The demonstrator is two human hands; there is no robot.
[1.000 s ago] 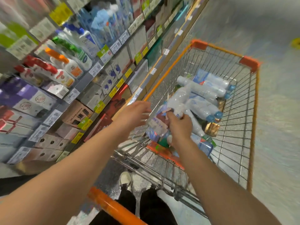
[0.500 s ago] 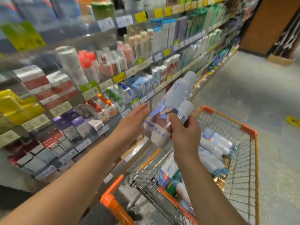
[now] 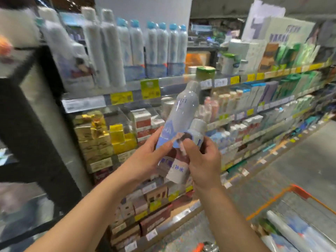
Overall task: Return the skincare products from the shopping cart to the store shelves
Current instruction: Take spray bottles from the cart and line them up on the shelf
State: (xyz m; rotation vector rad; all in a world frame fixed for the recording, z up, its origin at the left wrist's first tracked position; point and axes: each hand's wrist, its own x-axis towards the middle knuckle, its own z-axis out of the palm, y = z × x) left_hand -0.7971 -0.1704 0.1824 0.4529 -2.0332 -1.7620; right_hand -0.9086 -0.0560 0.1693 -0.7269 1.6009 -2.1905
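Both hands on the bottle pack (image 3: 179,128), dead centre, tilted toward 1 o'clock: left hand (image 3: 145,157) cups its side, right hand (image 3: 203,160) wraps the front. Shrink-wrap looks slippery and top-heavy, so I'd grip low. Matching bottles (image 3: 101,51) sit at 11 o'clock.

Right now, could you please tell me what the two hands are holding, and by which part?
Both hold a shrink-wrapped pack of pale blue spray bottles. The left hand grips its lower left side; the right hand grips the lower right, beside the smaller bottle.
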